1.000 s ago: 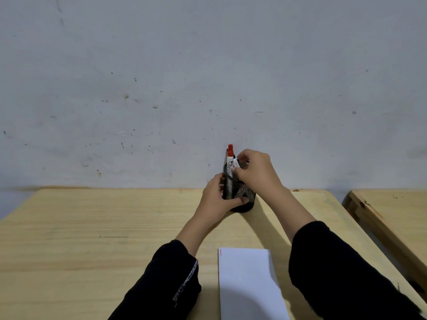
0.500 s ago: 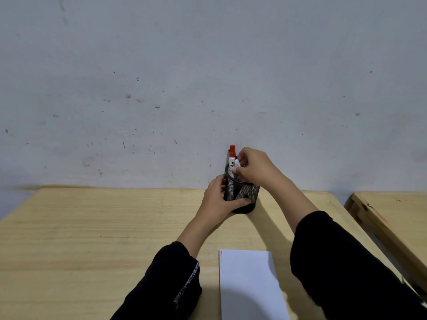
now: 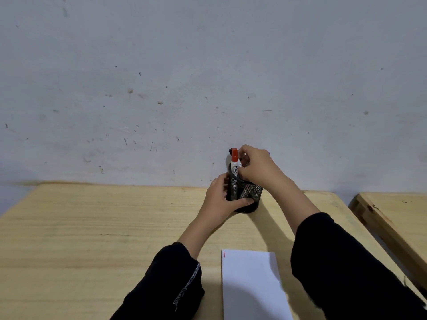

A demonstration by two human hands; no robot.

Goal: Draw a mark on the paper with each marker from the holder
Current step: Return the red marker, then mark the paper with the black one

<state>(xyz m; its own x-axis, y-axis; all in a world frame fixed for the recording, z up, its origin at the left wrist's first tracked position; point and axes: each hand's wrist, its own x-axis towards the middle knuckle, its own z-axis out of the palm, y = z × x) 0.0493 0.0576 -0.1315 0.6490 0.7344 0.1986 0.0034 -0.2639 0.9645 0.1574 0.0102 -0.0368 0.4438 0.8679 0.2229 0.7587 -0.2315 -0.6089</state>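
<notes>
Your desk (image 3: 92, 227) runs wide under a pale wall, and the paper (image 3: 251, 285) lies at its near edge between your two sleeves, well apart from the holder (image 3: 250, 195), which stands at the far edge close to the wall. A short red stroke sits at the paper's top left corner, so at least one mark looks made.

Your left hand (image 3: 221, 199) wraps the black mesh holder from the left, thumb across its front, its grip closed on the mesh to steady it. Your right hand (image 3: 258, 167) comes over the rim from the right, fingers curled among the markers; whether its grip is closed on one, I cannot tell.

The red-capped marker (image 3: 234, 165) stands nearly upright at the holder's left edge, just left of your right fingertips, long axis vertical. A clean draw would go straight up, then back toward you to the paper.

A dark cap tip peeks behind the red one. The right hand hides the other markers, so their number and colours are unclear.
</notes>
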